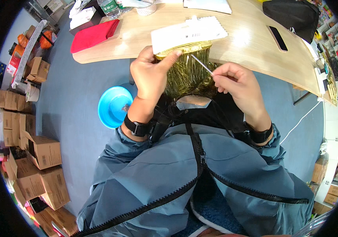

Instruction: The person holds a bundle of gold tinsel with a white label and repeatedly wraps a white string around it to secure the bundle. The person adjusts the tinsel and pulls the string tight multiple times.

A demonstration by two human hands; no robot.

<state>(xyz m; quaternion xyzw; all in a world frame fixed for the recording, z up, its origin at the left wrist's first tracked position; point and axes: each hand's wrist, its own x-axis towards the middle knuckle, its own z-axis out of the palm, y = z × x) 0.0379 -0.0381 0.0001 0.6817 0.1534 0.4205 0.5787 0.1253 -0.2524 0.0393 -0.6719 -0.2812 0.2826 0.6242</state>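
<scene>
My left hand [154, 71] grips the left end of a gold band with a long gold tinsel fringe [188, 69] hanging from it. My right hand [235, 84] pinches a thin pale stick-like tool [202, 64] between thumb and fingers, its tip close to the front of the fringe just below the band. A white card package with a scalloped edge [176, 35] lies behind the band, on the table side. The fringe drops past the table's front edge towards my lap, where dark straps and a shiny patch show.
The wooden table [240, 50] bears a folded red cloth [93, 35], a black phone [278, 38], a black bag [293, 19], a tissue box [84, 20] and water bottles [108, 7]. A blue basin [112, 106] stands on the floor at left, with cardboard boxes [46, 152] beyond.
</scene>
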